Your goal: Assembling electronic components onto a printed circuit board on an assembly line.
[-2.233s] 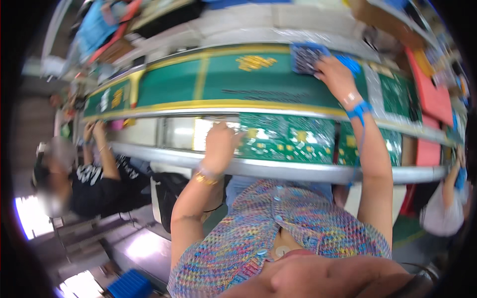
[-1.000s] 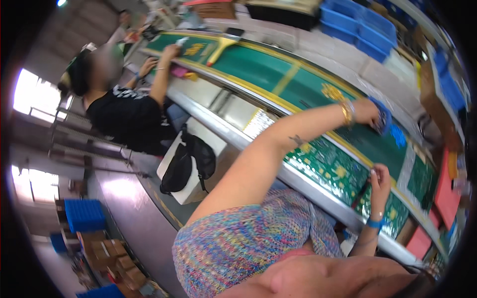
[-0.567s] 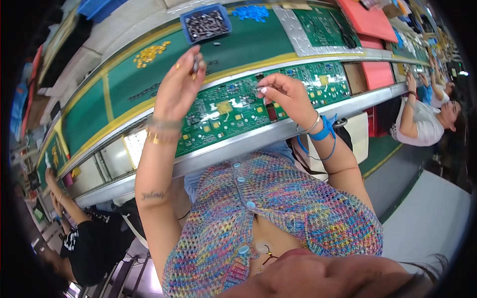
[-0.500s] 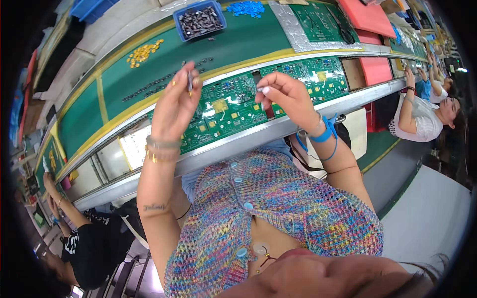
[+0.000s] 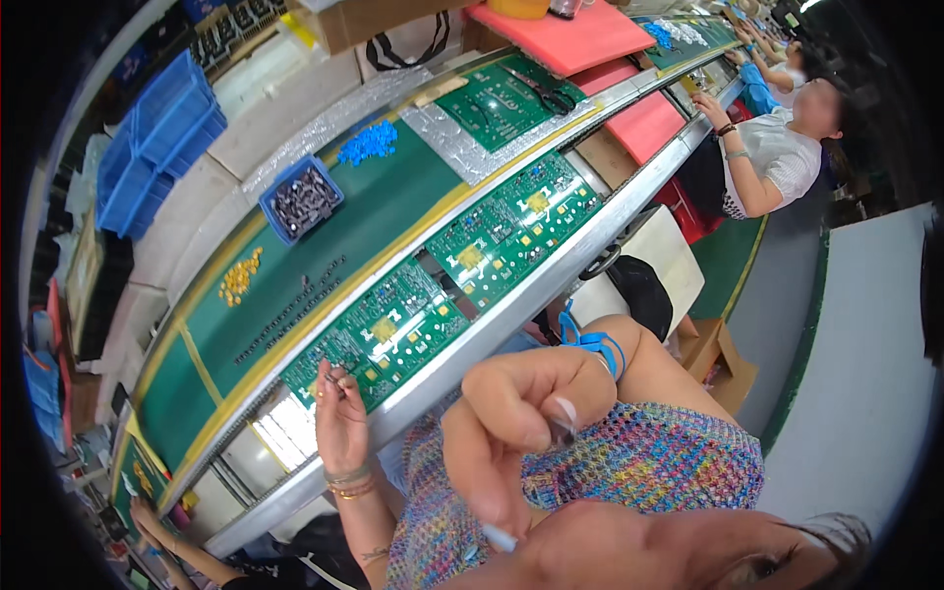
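My right hand is raised close to the camera, its fingers bent, with a small dark grey electronic component at the fingertips. My left hand is over the near edge of the left green circuit board, fingers pinched round a small dark component whose kind I cannot make out. Next to that board, along the metal rail, lies a second green circuit board with yellow parts on it. A narrow dark gap separates the two boards.
Beyond the rail, the green bench holds rows of small dark components, yellow parts, a blue bin of dark components and blue parts. Pliers rest on another board. Co-workers sit at right and lower left.
My right hand has left the boards and come up close to the camera. My left hand has moved down and nearer to the rail. The view has turned and shifted.
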`<state>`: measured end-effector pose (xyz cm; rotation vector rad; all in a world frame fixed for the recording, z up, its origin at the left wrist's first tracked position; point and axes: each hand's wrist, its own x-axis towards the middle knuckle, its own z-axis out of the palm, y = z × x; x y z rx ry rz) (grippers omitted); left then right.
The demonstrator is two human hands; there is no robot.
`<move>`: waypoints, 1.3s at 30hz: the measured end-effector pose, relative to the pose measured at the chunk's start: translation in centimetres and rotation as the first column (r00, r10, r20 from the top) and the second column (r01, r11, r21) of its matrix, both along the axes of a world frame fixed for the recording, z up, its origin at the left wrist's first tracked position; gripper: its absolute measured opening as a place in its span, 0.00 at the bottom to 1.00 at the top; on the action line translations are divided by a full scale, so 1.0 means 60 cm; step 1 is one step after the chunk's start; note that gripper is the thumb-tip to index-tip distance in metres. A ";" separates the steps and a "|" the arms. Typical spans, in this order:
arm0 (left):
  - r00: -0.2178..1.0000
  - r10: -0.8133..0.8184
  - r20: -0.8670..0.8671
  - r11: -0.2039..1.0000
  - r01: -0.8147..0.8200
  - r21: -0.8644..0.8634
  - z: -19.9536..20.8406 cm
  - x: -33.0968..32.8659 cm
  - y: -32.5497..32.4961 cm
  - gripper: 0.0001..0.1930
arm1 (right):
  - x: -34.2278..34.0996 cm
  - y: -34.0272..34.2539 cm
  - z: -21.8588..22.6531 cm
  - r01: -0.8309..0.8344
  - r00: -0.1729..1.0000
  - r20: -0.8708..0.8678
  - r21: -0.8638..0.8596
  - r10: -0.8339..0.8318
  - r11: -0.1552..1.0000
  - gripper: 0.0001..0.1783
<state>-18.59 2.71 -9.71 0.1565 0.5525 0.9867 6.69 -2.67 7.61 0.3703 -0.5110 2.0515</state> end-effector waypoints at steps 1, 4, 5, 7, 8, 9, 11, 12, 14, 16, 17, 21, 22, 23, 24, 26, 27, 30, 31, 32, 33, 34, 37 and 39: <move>1.000 0.022 -0.002 0.999 -0.022 -0.048 -0.002 0.002 -0.004 0.17 | 0.004 -0.003 0.007 0.006 1.000 0.000 0.019 -0.006 1.000 0.11; 0.998 0.017 0.061 0.999 -0.014 -0.041 0.001 0.005 -0.002 0.15 | 0.013 -0.009 0.036 0.108 0.993 0.058 -0.015 -0.107 0.994 0.10; 0.999 0.032 0.021 0.999 -0.031 -0.045 0.008 0.010 -0.006 0.14 | 0.015 -0.013 0.041 0.113 0.992 0.057 0.002 -0.113 0.994 0.10; 0.999 0.016 0.033 0.999 -0.015 -0.033 0.011 0.017 -0.010 0.14 | 0.015 -0.019 0.048 0.135 0.989 0.060 0.015 -0.136 0.991 0.11; 0.999 0.006 0.044 0.999 -0.004 -0.039 0.011 0.017 -0.012 0.14 | 0.017 -0.022 0.049 0.135 0.989 0.055 0.028 -0.136 0.990 0.11; 0.999 -0.006 0.034 0.999 0.008 -0.053 0.012 0.017 -0.012 0.15 | 0.020 -0.026 0.050 0.132 0.990 0.054 -0.018 -0.131 0.991 0.11; 0.999 -0.012 0.030 0.999 0.013 -0.036 0.009 0.014 -0.021 0.15 | 0.019 -0.031 0.051 0.115 0.992 0.049 -0.063 -0.112 0.991 0.11; 0.999 -0.024 0.027 0.999 0.024 -0.031 0.010 0.011 -0.028 0.15 | 0.014 -0.033 0.054 0.088 0.996 0.043 -0.088 -0.084 0.992 0.11; 0.999 0.006 -0.044 0.999 -0.008 -0.053 0.020 0.013 -0.046 0.14 | 0.008 -0.038 0.058 0.015 0.999 0.030 -0.155 -0.010 0.988 0.11; 0.999 -0.029 0.021 0.999 0.029 -0.041 0.015 0.006 -0.054 0.12 | 0.005 -0.033 0.050 -0.030 0.998 0.043 -0.183 0.038 0.983 0.12; 1.000 0.004 0.002 0.998 -0.004 -0.066 0.015 0.008 -0.057 0.12 | 0.006 -0.030 0.045 -0.051 0.996 0.067 -0.202 0.065 0.978 0.12; 0.989 -0.051 -0.140 0.998 0.056 0.028 0.026 0.021 -0.054 0.10 | 0.025 -0.018 -0.044 0.194 0.944 0.285 -0.076 -0.165 0.978 0.12; 0.979 -0.102 -0.177 0.993 0.111 0.040 0.024 0.015 -0.057 0.13 | 0.038 -0.005 -0.060 0.318 0.832 0.481 -0.004 -0.277 0.948 0.12; 0.980 -0.095 -0.174 0.994 0.103 0.039 0.022 0.018 -0.057 0.13 | 0.062 0.011 -0.090 0.326 0.677 0.679 0.068 -0.283 0.943 0.11; 0.981 -0.100 -0.164 0.994 0.107 0.032 0.023 0.019 -0.062 0.12 | 0.077 0.021 -0.121 0.317 0.471 0.835 0.143 -0.286 0.938 0.10; 0.984 -0.112 -0.138 0.993 0.116 0.027 0.013 0.024 -0.065 0.12 | 0.081 0.032 -0.187 0.335 0.207 0.929 0.228 -0.308 0.914 0.08; 0.984 -0.138 -0.111 0.988 0.145 0.055 0.009 0.027 -0.068 0.11 | 0.083 0.034 -0.206 0.302 0.051 0.954 0.268 -0.297 0.915 0.08; 0.985 -0.149 -0.088 0.989 0.151 0.011 0.005 0.038 -0.078 0.11 | 0.083 0.042 -0.241 0.109 -0.282 0.860 0.470 -0.426 0.876 0.08; 0.986 -0.143 -0.085 0.990 0.144 0.001 0.006 0.045 -0.082 0.13 | 0.079 0.043 -0.246 0.080 -0.354 0.801 0.540 -0.482 0.838 0.08; 0.987 -0.143 -0.079 0.990 0.142 -0.016 0.011 0.049 -0.085 0.13 | 0.078 0.046 -0.248 0.076 -0.357 0.808 0.526 -0.469 0.847 0.08; 0.982 -0.153 -0.107 0.988 0.149 -0.047 0.018 0.054 -0.087 0.13 | 0.078 0.049 -0.246 -0.006 -0.428 0.744 0.566 -0.514 0.824 0.08; 0.977 -0.165 -0.135 0.985 0.156 -0.078 0.018 0.056 -0.090 0.14 | 0.078 0.049 -0.248 -0.092 -0.489 0.671 0.596 -0.558 0.798 0.08; 0.978 -0.174 -0.114 0.984 0.169 -0.054 0.009 0.059 -0.103 0.16 | 0.080 0.046 -0.258 -0.169 -0.459 0.566 0.701 -0.685 0.693 0.07; 0.976 -0.187 -0.115 0.982 0.186 -0.024 0.007 0.060 -0.106 0.16 | 0.079 0.047 -0.259 -0.198 -0.433 0.533 0.730 -0.727 0.654 0.06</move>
